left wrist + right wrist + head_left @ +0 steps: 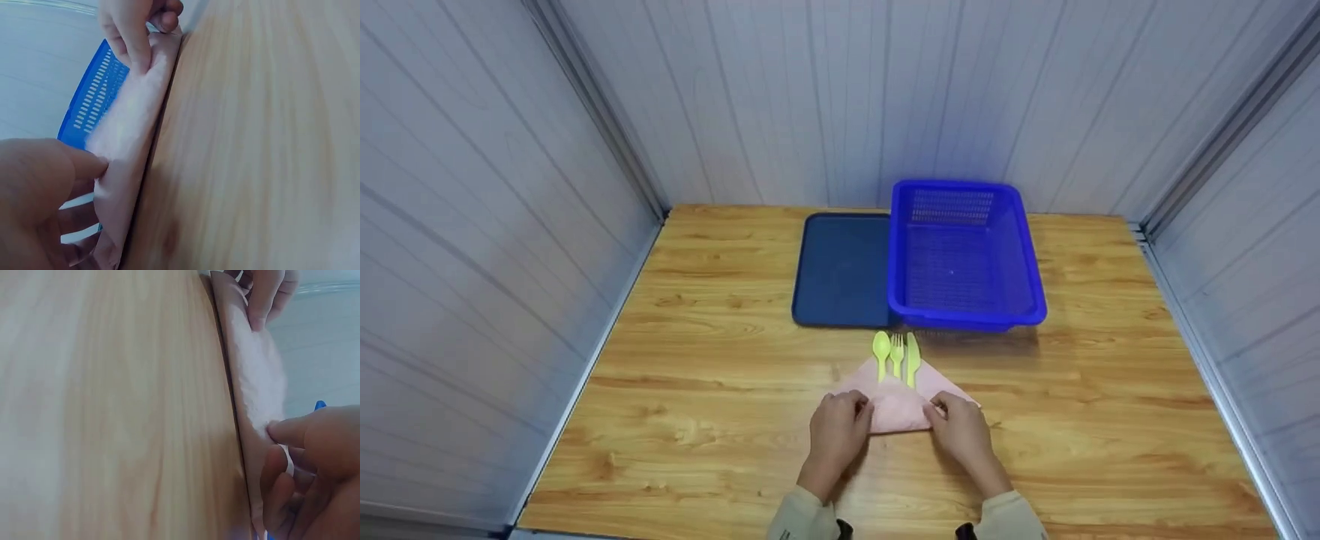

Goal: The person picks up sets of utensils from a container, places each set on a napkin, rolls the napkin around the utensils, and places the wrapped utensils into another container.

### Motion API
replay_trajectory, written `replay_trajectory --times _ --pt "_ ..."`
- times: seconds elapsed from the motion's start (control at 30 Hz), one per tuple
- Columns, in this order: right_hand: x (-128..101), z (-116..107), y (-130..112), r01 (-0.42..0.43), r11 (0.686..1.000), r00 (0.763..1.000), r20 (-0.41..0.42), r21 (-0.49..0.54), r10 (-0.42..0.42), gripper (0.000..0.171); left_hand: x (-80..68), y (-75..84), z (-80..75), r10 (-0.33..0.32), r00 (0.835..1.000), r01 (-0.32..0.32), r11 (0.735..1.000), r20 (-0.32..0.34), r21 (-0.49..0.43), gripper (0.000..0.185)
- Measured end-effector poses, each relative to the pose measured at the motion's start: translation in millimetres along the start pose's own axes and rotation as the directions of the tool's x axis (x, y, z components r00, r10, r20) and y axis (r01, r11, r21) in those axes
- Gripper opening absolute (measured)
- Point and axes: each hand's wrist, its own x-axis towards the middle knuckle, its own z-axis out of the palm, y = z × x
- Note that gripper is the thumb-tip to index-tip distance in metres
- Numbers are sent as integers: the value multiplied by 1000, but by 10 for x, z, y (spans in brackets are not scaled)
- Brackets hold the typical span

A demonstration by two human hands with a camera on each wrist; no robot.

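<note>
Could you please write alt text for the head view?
A person's left hand and right hand pinch a folded pink napkin on a wooden table; a yellow-green spoon, fork and knife stick out of its fold. Beyond are a dark blue tray and, to its right, a blue basket.

Your napkin (896,412) is pale pink; spoon (881,345), fork (897,354) and knife (913,360), all 3 yellow-green. Your basket (967,316) is vivid blue, the tray (844,270) dark blue, the table (720,375) brown wood-grain, your sleeves (801,516) beige.
</note>
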Motion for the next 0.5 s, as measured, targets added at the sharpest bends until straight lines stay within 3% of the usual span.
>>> replay_trajectory --times 0.1,0.17,0.27,0.37,0.5 --pt "29 36 -8 -58 998 998 -12 -8 58 19 -61 101 -4 52 997 -50 998 -53 30 17" --pt "31 56 -3 -81 997 996 -31 -14 80 20 -144 200 -21 134 990 -132 990 -34 54 22" --pt "45 69 3 -83 996 994 -68 -23 82 19 -218 362 -14 216 968 -229 968 126 99 30" --pt "65 79 18 -80 996 993 -90 -34 77 16 -233 470 42 207 927 -270 947 312 174 46" --pt "80 88 32 -100 994 992 -75 -38 97 15 -213 499 135 168 888 -293 925 428 244 62"
